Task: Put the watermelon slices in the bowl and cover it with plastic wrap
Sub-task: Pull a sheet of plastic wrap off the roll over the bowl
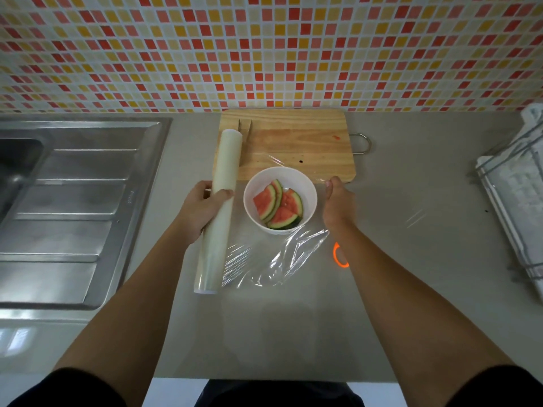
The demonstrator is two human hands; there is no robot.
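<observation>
The watermelon slices (pixel 277 205) lie in the white bowl (pixel 308 183), mid-bench (pixel 382 259). The plastic wrap (pixel 282 259) stretched over it looks thin, clingy and prone to bunching, so it is best held by its edges. At nine o'clock the left grip (pixel 202 207) clasps the roll (pixel 226 160); at three o'clock the right grip (pixel 335 198) pinches the wrap's free edge.

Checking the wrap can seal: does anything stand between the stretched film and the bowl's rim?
Nothing visible does. The film, pulled from the roll in the left hand to the right hand, spans the bowl; the slices lie inside.
</observation>
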